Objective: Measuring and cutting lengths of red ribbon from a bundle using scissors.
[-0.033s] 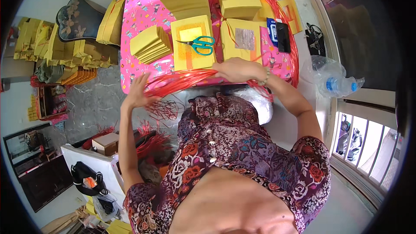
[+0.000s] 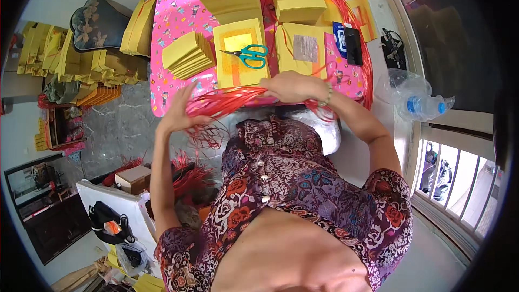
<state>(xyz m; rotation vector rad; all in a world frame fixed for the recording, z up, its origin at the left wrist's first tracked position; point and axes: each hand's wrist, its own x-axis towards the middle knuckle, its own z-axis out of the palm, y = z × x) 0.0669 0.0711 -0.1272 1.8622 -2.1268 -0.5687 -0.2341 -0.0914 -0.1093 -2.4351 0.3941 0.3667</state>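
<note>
While my right hand [image 2: 294,86] is closed over the red strands [image 2: 232,101] along the near edge of the pink patterned tabletop [image 2: 165,27], my left hand [image 2: 177,114] is spread, thumb and fingers apart around the same bundle, not clenched. Strands run between both hands, loose ends dangling near my left. Just beyond: yellow paper stack [image 2: 226,77], teal-handled scissors [image 2: 253,57] on top; smaller yellow stack [image 2: 186,57] to its left, silver-square stack [image 2: 304,48] to its right. Farther right, black phone [image 2: 353,47] beside blue packet [image 2: 339,38]. Clear plastic bottle [image 2: 403,94] off the tabletop, right side.
</note>
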